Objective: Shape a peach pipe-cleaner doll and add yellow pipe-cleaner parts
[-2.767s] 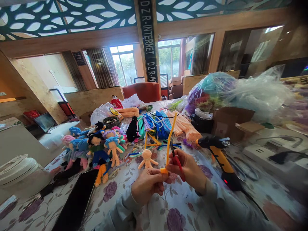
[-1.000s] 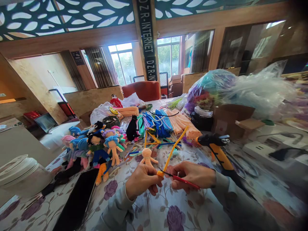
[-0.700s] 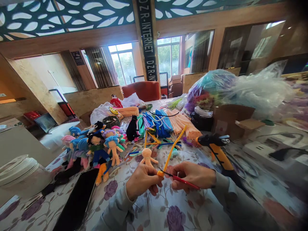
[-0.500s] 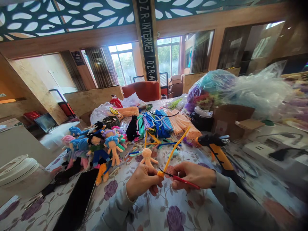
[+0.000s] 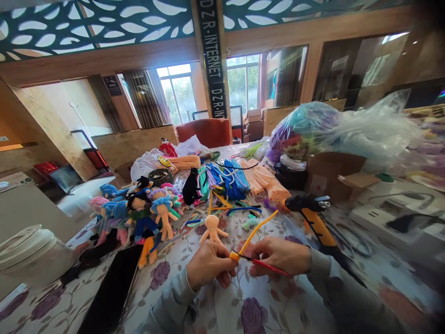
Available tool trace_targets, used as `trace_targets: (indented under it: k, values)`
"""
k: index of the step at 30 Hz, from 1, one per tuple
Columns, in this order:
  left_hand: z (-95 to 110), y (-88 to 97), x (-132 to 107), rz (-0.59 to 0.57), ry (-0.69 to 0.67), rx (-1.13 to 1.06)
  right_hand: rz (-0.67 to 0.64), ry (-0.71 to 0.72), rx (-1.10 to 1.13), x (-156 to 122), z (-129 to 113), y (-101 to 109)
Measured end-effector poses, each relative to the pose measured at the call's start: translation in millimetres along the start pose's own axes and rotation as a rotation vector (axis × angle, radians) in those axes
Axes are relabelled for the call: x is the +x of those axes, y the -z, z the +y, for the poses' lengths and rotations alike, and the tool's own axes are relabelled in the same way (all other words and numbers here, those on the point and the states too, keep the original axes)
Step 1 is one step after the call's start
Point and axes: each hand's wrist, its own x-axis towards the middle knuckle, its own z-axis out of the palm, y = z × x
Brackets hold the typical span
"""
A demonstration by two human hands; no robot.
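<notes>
My left hand (image 5: pixel 213 262) pinches a yellow pipe cleaner (image 5: pixel 255 235) at its wrapped lower end, while the free length slants up to the right. In my right hand (image 5: pixel 281 255) is a pair of red-handled scissors (image 5: pixel 270 266). Their dark blades reach left and touch or cross the pipe cleaner just above my left fingertips; whether they have cut in, I cannot tell. Just beyond my left hand stands a peach pipe-cleaner doll (image 5: pixel 212 227) with a round head, partly hidden by that hand.
Finished dolls (image 5: pixel 139 204) crowd the left, near a black phone (image 5: pixel 107 292) and a white pot (image 5: pixel 33 253). Blue pipe cleaners (image 5: pixel 231 178) and peach ones (image 5: pixel 260 178) lie in bundles behind. A glue gun (image 5: pixel 314 220) stands right, by a cardboard box (image 5: pixel 330 174).
The scissors and both hands have shifted slightly right. The pipe cleaner's free end has dropped lower and bends over more to the right.
</notes>
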Motion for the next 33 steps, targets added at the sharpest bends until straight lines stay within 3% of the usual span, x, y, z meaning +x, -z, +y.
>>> trace_targets:
  k: [8, 12, 14, 17, 19, 21, 25, 33]
  values:
    - [3, -0.9, -3, 0.007, -0.002, -0.024, -0.032, -0.08, 0.052, -2, -1, 0]
    - [2, 3.7, -1, 0.029, -0.016, -0.063, -0.02, -0.027, 0.129, -1, 0, 2]
    - [0, 7.0, 1, 0.082, -0.043, -0.133, 0.105, 0.07, 0.213, 1, 3, 3]
    - [-3, 10.9, 4, 0.15, -0.083, -0.275, 0.423, 0.254, 0.222, 9, 10, 5]
    - [-4, 12.5, 5, 0.166, -0.086, -0.356, 0.62, 0.325, 0.062, 15, 13, 5]
    - [-4, 13.7, 5, 0.159, -0.076, -0.415, 0.734, 0.341, -0.154, 21, 16, 4]
    - [-4, 16.4, 6, 0.129, -0.067, -0.463, 0.732, 0.287, -0.417, 29, 19, 1]
    - [-8, 16.9, 8, 0.134, -0.083, -0.433, 0.697, 0.198, -0.457, 30, 16, 0]
